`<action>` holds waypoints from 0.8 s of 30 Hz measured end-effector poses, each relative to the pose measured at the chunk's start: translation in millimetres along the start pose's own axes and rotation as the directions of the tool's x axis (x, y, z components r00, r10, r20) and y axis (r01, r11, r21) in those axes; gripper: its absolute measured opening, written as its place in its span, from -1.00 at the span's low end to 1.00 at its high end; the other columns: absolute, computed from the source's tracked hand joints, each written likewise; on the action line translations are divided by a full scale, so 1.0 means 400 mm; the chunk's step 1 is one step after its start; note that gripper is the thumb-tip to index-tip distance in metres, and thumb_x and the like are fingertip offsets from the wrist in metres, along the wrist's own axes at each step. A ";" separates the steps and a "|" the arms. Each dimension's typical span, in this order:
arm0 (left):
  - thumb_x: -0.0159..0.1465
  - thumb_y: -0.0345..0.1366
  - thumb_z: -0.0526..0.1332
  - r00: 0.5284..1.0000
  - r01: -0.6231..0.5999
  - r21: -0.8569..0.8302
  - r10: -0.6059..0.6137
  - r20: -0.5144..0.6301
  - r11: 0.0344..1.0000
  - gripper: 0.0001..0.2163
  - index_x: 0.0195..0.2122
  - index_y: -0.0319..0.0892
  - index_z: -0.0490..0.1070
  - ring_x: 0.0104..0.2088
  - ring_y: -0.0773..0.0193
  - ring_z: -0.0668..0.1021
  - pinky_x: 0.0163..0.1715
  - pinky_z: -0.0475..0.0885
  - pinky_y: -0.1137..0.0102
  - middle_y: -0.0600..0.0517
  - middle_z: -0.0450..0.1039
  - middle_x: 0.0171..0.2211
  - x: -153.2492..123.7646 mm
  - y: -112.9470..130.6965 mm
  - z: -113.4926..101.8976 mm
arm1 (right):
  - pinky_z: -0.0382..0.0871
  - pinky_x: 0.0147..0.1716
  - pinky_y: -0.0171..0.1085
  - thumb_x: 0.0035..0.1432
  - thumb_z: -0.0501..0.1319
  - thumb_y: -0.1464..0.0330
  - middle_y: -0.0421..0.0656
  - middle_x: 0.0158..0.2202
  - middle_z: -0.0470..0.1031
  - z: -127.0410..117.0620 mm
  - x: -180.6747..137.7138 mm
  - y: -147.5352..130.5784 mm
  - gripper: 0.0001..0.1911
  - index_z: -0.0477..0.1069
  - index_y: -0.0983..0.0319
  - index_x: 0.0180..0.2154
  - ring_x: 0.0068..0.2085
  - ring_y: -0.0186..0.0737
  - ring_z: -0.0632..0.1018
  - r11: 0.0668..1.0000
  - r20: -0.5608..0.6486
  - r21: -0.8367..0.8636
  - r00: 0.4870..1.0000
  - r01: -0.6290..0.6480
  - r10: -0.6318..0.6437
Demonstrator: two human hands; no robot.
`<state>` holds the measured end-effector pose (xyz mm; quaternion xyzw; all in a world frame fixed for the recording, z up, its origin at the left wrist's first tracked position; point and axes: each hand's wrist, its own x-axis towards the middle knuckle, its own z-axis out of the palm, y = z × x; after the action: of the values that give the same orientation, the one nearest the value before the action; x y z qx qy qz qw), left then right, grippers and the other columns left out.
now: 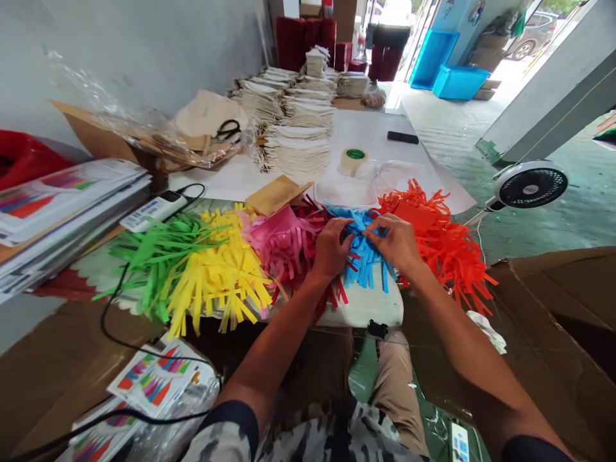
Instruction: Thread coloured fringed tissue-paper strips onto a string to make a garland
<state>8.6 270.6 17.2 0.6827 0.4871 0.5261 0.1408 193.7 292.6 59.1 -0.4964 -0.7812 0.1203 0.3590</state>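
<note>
Head view: pinches blue fringe (363, 273) over the white table (382, 310), close to the front edge, between the thumb and fingers of the left hand (331, 247) at its nine o'clock and those of the right hand (397, 244) at its two o'clock. Holds both hands narrow, fingertips near each other on the upper part of the bundle, loose strips fanning out below toward six o'clock.

Shows dark-red fringe (296, 273) around the left hand, on its seven-to-nine-o'clock side. Lines up farther along nine o'clock, side by side and overlapping, pink fringe (269, 234), yellow fringe (221, 276) and green fringe (154, 247). Spreads orange-red fringe (433, 231) just beside the right hand, at three o'clock. Places a brown paper piece (276, 194) at ten o'clock, above the pink.

Sets a clear plastic tray (345, 194) just past the blue at twelve o'clock, a tape roll (353, 165) behind it, a black object (403, 137) at one o'clock. Piles pale stacks (298, 151) at eleven o'clock; rests black-handled scissors (228, 133) at ten. Includes a small fan (532, 186) between two and three o'clock, blue bins (459, 83) well beyond at one, printed sheets (158, 378) low at eight.
</note>
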 end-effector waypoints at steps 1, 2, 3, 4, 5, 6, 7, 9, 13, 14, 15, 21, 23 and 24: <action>0.32 -0.48 0.36 1.000 -0.011 -0.003 0.011 0.002 1.000 -0.68 0.09 -0.18 0.55 0.08 0.14 0.62 0.17 0.50 0.24 -0.09 0.61 0.04 0.000 0.000 0.002 | 0.37 -0.24 -0.18 0.24 0.35 0.13 -0.10 -0.26 0.64 -0.004 0.006 0.007 -0.74 0.63 0.17 -0.32 -0.24 -0.12 0.58 0.998 0.003 0.068 1.000 -0.018 0.018; 0.33 -0.47 0.36 1.000 -0.018 -0.005 0.018 0.005 1.000 -0.70 0.08 -0.18 0.56 0.08 0.14 0.62 0.18 0.49 0.24 -0.09 0.62 0.04 0.000 -0.001 0.003 | 0.38 -0.24 -0.18 0.22 0.36 0.09 -0.11 -0.27 0.65 -0.007 0.013 0.013 -0.71 0.64 0.17 -0.33 -0.25 -0.13 0.58 0.991 0.018 0.131 0.999 -0.032 0.030; 0.34 -0.45 0.36 1.000 -0.021 -0.003 0.021 0.008 1.000 -0.73 0.06 -0.18 0.57 0.09 0.13 0.62 0.19 0.49 0.23 -0.09 0.62 0.04 -0.001 -0.001 0.004 | 0.39 -0.23 -0.18 0.21 0.36 0.06 -0.12 -0.28 0.65 -0.010 0.019 0.018 -0.69 0.65 0.17 -0.33 -0.25 -0.13 0.59 0.981 0.038 0.189 0.999 -0.045 0.039; 0.35 -0.43 0.36 1.000 -0.018 0.003 0.018 0.013 1.000 -0.76 0.04 -0.18 0.58 0.08 0.13 0.63 0.18 0.49 0.23 -0.09 0.63 0.02 -0.001 -0.002 0.005 | 0.40 -0.22 -0.18 0.19 0.37 0.05 -0.13 -0.28 0.66 -0.011 0.025 0.022 -0.69 0.66 0.16 -0.31 -0.25 -0.13 0.60 0.970 0.055 0.238 0.997 -0.058 0.046; 0.35 -0.42 0.36 1.000 -0.011 0.017 0.011 0.020 1.000 -0.79 0.01 -0.19 0.59 0.06 0.13 0.64 0.17 0.50 0.23 -0.09 0.64 0.00 -0.001 -0.004 0.006 | 0.41 -0.20 -0.17 0.18 0.38 0.05 -0.14 -0.28 0.67 -0.013 0.031 0.025 -0.69 0.67 0.15 -0.30 -0.23 -0.12 0.61 0.960 0.063 0.271 0.997 -0.068 0.053; 0.35 -0.41 0.36 0.999 -0.002 0.039 0.001 0.034 0.999 -0.82 -0.02 -0.20 0.59 0.04 0.13 0.64 0.16 0.51 0.23 -0.09 0.64 -0.02 0.000 -0.005 0.006 | 0.42 -0.18 -0.15 0.17 0.38 0.05 -0.14 -0.27 0.68 -0.014 0.037 0.026 -0.70 0.68 0.15 -0.29 -0.22 -0.11 0.62 0.955 0.060 0.289 0.997 -0.073 0.058; 0.35 -0.41 0.36 0.998 0.007 0.075 -0.012 0.057 0.997 -0.83 -0.04 -0.20 0.59 0.03 0.12 0.64 0.15 0.51 0.23 -0.08 0.65 -0.04 0.001 -0.008 0.006 | 0.43 -0.15 -0.13 0.16 0.39 0.07 -0.14 -0.27 0.68 -0.015 0.044 0.027 -0.71 0.68 0.14 -0.29 -0.21 -0.10 0.62 0.953 0.049 0.294 0.997 -0.069 0.057; 0.36 -0.40 0.35 0.992 0.024 0.163 -0.043 0.115 0.986 -0.84 -0.04 -0.20 0.58 0.01 0.12 0.64 0.14 0.51 0.23 -0.09 0.65 -0.04 0.003 -0.014 0.005 | 0.45 -0.09 -0.09 0.16 0.39 0.10 -0.14 -0.27 0.68 -0.019 0.060 0.021 -0.75 0.68 0.13 -0.31 -0.19 -0.08 0.63 0.960 0.017 0.278 1.000 -0.030 0.026; 0.36 -0.35 0.34 0.982 0.032 0.268 -0.081 0.173 0.963 -0.79 0.01 -0.20 0.57 0.07 0.02 0.61 0.17 0.49 0.15 -0.16 0.63 0.02 0.014 -0.022 -0.002 | 0.44 0.07 0.00 0.19 0.38 0.17 -0.15 -0.21 0.69 -0.053 0.107 -0.013 -0.83 0.66 0.11 -0.32 -0.09 -0.05 0.64 0.967 -0.106 0.223 0.989 0.124 -0.103; 0.36 -0.31 0.36 0.981 0.032 0.278 -0.083 0.174 0.960 -0.77 0.02 -0.20 0.56 0.09 -0.01 0.60 0.18 0.47 0.12 -0.18 0.62 0.04 0.019 -0.021 -0.004 | 0.43 0.12 0.02 0.20 0.39 0.18 -0.16 -0.19 0.70 -0.067 0.120 -0.024 -0.85 0.65 0.10 -0.32 -0.05 -0.05 0.64 0.965 -0.150 0.207 0.980 0.160 -0.130; 0.35 -0.27 0.37 0.981 0.029 0.292 -0.084 0.177 0.956 -0.74 0.04 -0.20 0.56 0.10 -0.03 0.59 0.19 0.46 0.11 -0.19 0.62 0.06 0.026 -0.019 -0.007 | 0.41 0.16 0.04 0.20 0.39 0.19 -0.18 -0.16 0.70 -0.082 0.134 -0.035 -0.87 0.65 0.09 -0.32 -0.02 -0.05 0.64 0.962 -0.190 0.197 0.970 0.190 -0.153; 0.30 -0.12 0.41 0.982 -0.015 0.361 -0.054 0.179 0.932 -0.65 0.04 -0.17 0.56 0.13 -0.06 0.56 0.23 0.41 0.08 -0.17 0.60 0.04 0.082 -0.006 -0.027 | 0.51 -0.02 -0.05 0.19 0.43 0.24 -0.21 -0.28 0.66 -0.184 0.210 -0.063 -0.88 0.60 0.13 -0.30 -0.19 -0.16 0.64 0.919 -0.357 0.324 0.928 0.227 -0.103; 0.23 -0.15 0.47 0.985 -0.016 0.361 -0.046 0.164 0.933 -0.62 0.03 -0.16 0.58 0.13 -0.10 0.55 0.23 0.41 0.04 -0.19 0.58 0.04 0.098 -0.004 -0.040 | 0.51 -0.10 -0.11 0.20 0.42 0.24 -0.22 -0.31 0.63 -0.223 0.225 -0.063 -0.87 0.57 0.14 -0.31 -0.25 -0.22 0.60 0.899 -0.433 0.377 0.900 0.224 -0.043; 0.19 -0.18 0.49 0.987 -0.015 0.354 -0.044 0.157 0.935 -0.60 0.04 -0.16 0.58 0.13 -0.11 0.55 0.23 0.42 0.03 -0.19 0.57 0.06 0.105 -0.001 -0.050 | 0.51 -0.11 -0.13 0.21 0.42 0.24 -0.21 -0.31 0.62 -0.243 0.225 -0.065 -0.86 0.55 0.14 -0.31 -0.26 -0.25 0.58 0.895 -0.468 0.388 0.883 0.221 -0.015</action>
<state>-9.9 298.5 49.4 0.7340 0.5656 0.3714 0.0588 219.5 341.5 182.3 -0.3689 -0.6589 0.1480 0.6386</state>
